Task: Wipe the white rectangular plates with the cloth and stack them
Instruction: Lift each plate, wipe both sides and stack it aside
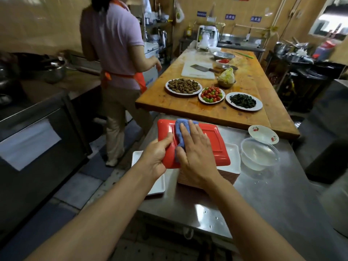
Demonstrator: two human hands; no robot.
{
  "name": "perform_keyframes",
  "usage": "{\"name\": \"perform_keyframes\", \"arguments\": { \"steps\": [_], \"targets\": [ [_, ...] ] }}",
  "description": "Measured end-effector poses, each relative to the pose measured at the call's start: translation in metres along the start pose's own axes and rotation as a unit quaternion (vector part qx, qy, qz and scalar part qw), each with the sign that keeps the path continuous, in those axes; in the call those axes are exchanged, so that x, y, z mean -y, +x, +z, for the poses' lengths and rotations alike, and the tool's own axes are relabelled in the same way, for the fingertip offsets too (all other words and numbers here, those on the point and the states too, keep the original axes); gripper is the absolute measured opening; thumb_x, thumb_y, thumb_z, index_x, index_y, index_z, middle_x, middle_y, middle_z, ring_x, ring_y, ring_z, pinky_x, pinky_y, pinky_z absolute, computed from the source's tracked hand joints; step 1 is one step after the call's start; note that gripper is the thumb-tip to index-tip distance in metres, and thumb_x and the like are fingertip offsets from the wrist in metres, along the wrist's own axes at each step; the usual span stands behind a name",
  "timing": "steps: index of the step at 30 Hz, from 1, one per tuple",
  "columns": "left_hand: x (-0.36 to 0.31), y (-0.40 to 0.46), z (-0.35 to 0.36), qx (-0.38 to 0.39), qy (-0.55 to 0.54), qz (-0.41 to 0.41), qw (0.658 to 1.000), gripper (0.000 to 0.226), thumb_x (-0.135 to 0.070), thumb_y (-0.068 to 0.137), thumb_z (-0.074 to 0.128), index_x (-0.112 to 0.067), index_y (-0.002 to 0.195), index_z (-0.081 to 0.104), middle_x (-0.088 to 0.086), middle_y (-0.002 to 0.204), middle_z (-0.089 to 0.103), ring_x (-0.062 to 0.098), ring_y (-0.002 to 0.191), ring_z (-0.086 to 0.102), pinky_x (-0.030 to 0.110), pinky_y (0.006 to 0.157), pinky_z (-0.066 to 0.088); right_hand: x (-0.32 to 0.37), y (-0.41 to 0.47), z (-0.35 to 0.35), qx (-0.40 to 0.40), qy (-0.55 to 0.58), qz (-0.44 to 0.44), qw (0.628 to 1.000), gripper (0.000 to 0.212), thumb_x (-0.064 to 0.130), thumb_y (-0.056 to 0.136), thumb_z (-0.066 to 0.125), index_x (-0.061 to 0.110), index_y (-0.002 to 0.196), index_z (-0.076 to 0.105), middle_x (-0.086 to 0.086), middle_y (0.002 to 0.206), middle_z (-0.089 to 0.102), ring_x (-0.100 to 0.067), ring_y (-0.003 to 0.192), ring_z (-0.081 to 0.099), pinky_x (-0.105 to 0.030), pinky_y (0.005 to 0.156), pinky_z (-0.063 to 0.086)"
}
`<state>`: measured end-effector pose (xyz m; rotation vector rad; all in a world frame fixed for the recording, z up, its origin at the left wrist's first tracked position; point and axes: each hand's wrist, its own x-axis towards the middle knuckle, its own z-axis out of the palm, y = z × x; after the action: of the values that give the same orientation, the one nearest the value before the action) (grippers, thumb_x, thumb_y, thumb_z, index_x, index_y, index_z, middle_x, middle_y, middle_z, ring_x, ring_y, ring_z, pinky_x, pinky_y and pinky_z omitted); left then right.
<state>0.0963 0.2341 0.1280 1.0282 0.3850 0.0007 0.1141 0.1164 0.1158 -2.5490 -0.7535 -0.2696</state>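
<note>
The steel table (pixel 263 200) is carrying the work items. Behind it, the wooden table (pixel 250 87) is holding three round dishes of food, a cutting board (pixel 195 72) and a cleaver (pixel 202 68). A second person (pixel 116 53) in an apron is standing at the left counter, facing away.

The plate stack (pixel 228 171) is sitting at the middle of the steel table. One white plate (pixel 157 187) is lying just left of the stack. A clear bowl (pixel 259 154) and a small cherry-print dish (pixel 263 134) are standing to the right of the stack.

The held plate (pixel 212 146), red side up, is hovering tilted above the stack. The left hand (pixel 156 157) is gripping its near left edge, thumb curled over the rim. The right hand (pixel 195 149) is lying flat, fingers extended, pressing the cloth (pixel 180 136) onto the red surface. The cloth is blue and is lying over the left part of the held plate.
</note>
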Motion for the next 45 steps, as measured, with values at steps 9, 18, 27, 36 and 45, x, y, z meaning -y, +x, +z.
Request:
{"name": "perform_keyframes", "arguments": {
  "steps": [9, 18, 27, 36, 45],
  "targets": [
    [-0.018, 0.001, -0.041, -0.067, -0.037, -0.021, 0.997, 0.011, -0.023, 0.094, 0.053, -0.014, 0.094, 0.06, 0.011, 0.087, 0.068, 0.027, 0.079, 0.065, 0.044, 0.063, 0.05, -0.044, -0.015, 0.009, -0.066, 0.16, 0.077, 0.982, 0.054, 0.016, 0.099, 0.041, 0.01, 0.148, 0.019, -0.008, 0.154, 0.021, -0.015, 0.14, 0.02, -0.018, 0.112, 0.01],
    [-0.026, -0.002, -0.082, -0.102, -0.061, -0.05, 0.992, 0.021, -0.025, 0.093, 0.055, -0.011, 0.109, 0.059, 0.014, 0.1, 0.067, 0.03, 0.087, 0.064, 0.048, 0.07, 0.049, -0.042, -0.024, 0.031, -0.081, 0.256, 0.154, 0.951, 0.018, 0.014, 0.099, 0.036, 0.03, 0.102, 0.044, 0.004, 0.092, 0.057, -0.003, 0.082, 0.055, -0.008, 0.065, 0.038],
    [-0.017, 0.009, -0.115, -0.143, 0.271, 0.187, 0.933, 0.011, -0.012, 0.091, 0.06, -0.016, 0.1, 0.065, 0.006, 0.091, 0.071, 0.019, 0.083, 0.067, 0.032, 0.074, 0.054, -0.026, -0.001, 0.036, -0.026, 0.268, 0.154, 0.951, 0.021, 0.012, 0.096, 0.042, 0.031, 0.096, 0.05, 0.016, 0.078, 0.059, 0.011, 0.075, 0.054, -0.004, 0.063, 0.038],
    [0.041, 0.037, -0.132, -0.042, 0.717, 0.255, 0.647, 0.017, -0.023, 0.094, 0.053, -0.018, 0.102, 0.066, 0.002, 0.098, 0.063, 0.023, 0.091, 0.059, 0.033, 0.071, 0.048, -0.018, 0.001, 0.052, 0.013, 0.27, 0.148, 0.951, 0.024, 0.013, 0.097, 0.043, 0.034, 0.106, 0.047, 0.021, 0.081, 0.057, 0.015, 0.077, 0.053, -0.006, 0.064, 0.038],
    [0.091, 0.042, -0.143, 0.042, 0.841, 0.204, 0.5, 0.018, -0.016, 0.094, 0.048, -0.011, 0.107, 0.059, 0.007, 0.108, 0.055, 0.024, 0.102, 0.049, 0.031, 0.059, 0.032, -0.029, -0.011, 0.055, -0.015, 0.287, 0.194, 0.938, 0.029, 0.013, 0.095, 0.047, 0.023, 0.122, 0.053, 0.01, 0.096, 0.06, -0.01, 0.09, 0.056, -0.026, 0.079, 0.041]
  ]
}}
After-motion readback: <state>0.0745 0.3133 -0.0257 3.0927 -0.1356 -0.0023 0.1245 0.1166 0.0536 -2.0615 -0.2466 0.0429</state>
